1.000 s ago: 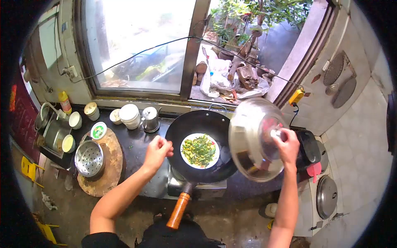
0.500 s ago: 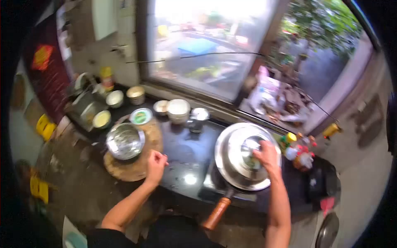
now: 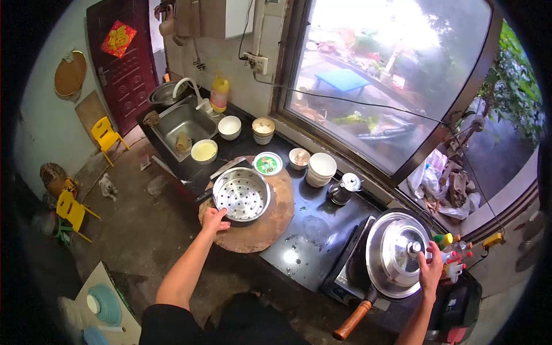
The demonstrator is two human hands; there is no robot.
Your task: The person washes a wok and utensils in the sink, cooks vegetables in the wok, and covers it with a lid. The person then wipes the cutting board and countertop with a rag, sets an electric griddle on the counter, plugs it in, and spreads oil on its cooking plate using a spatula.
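A steel steamer basket full of holes rests on a round wooden chopping board. My left hand is at the basket's near-left rim, thumb and fingers apart; whether it touches the rim is hard to tell. On the stove sits a pan with a wooden handle, covered by a domed steel lid. Beside the lid's knob is my right hand, open, thumb close to the knob and fingers spread. A knife lies at the board's far-left edge, partly behind the basket.
Behind the board stand a green-labelled tub, a small bowl, stacked white bowls and a dark metal pot. Left are a sink and a yellow bowl. Several bottles stand right of the pan.
The camera view has swung left and sharpened. My left hand has gone from the basket's right side to its near-left rim. My right hand has drawn off the lid's knob, fingers parting.
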